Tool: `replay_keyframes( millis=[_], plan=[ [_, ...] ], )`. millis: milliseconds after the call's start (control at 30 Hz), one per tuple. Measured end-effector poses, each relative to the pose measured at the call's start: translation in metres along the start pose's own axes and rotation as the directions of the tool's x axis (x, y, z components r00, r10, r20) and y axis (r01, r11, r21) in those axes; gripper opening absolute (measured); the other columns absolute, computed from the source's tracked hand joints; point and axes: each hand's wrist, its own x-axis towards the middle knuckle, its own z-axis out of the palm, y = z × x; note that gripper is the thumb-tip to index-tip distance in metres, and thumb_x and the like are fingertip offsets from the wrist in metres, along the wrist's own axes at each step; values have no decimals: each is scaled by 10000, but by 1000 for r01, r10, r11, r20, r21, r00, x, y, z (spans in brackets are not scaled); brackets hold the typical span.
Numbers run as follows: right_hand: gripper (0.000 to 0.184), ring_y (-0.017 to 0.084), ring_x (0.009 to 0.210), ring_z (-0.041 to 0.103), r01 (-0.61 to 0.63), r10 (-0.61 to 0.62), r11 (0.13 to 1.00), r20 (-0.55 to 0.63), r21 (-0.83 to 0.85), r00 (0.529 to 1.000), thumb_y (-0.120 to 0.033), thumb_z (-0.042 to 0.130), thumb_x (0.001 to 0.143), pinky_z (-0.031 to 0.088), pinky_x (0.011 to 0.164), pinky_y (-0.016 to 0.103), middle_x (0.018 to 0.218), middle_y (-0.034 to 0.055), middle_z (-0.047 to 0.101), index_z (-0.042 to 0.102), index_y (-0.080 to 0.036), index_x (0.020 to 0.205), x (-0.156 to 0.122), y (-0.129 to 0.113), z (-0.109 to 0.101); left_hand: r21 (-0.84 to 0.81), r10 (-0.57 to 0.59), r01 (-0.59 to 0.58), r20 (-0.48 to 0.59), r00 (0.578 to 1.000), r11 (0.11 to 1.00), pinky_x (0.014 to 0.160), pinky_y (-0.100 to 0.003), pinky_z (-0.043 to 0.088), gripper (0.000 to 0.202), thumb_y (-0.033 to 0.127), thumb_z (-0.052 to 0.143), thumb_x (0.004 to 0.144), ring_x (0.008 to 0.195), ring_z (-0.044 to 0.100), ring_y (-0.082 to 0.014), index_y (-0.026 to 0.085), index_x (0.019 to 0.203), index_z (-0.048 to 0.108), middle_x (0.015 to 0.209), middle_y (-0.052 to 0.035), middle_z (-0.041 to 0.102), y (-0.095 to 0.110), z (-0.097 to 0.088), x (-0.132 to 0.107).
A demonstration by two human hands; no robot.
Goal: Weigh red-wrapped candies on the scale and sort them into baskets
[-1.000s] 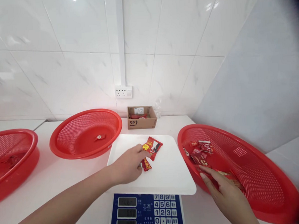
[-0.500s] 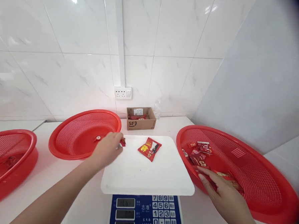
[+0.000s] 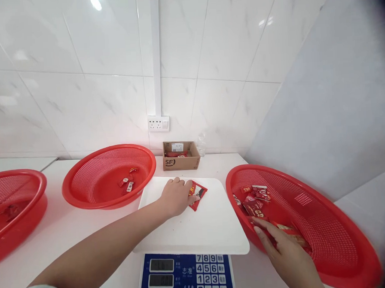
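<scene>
My left hand [image 3: 178, 197] is over the white scale pan [image 3: 197, 234], its fingers and thumb closed on a red snack packet [image 3: 199, 190] lying there. The hand covers the packet's left part. At the near left rim of the right red basket [image 3: 330, 188], my right hand [image 3: 283, 246] has its thumb and fingers curled around something red. Whether that is a packet or the basket wall I cannot make out. Several red packets [image 3: 255, 207] lie in this basket beyond the fingertips.
A red basket [image 3: 84, 175] with a few small wrapped pieces [image 3: 129, 187] stands left of the pan. Another red basket [image 3: 23, 239] is cut off at the far left. Behind the pan sits an open cardboard box [image 3: 181, 163]. The scale's blue keypad panel [image 3: 186, 275] faces me.
My left hand has moved right from beside the left basket onto the packet. The small red piece at its fingertips no longer shows there. My right hand stays at the basket rim.
</scene>
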Motion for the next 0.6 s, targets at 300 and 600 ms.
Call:
replay_keyframes(
  millis=[300,600],
  plan=[
    [455,291,964,660,17,-15,999,-39,41,999,-540,381,845,568,701,411,1057,67,711,670,-265,1062,2,5,4,-301,40,-22,55,998,953,715,-289,493,496,124,525,764,912,601,-202,224,1235,409,1134,-71,530,14,0,-6],
    [326,201,707,677,278,-368,773,46,570,929,-531,505,813,547,604,267,800,28,721,678,-263,882,-23,-65,-10,-757,271,-160,24,962,633,945,-317,415,603,91,604,744,1057,527,-185,287,1294,451,1194,-65,484,50,-11,-83]
  ],
)
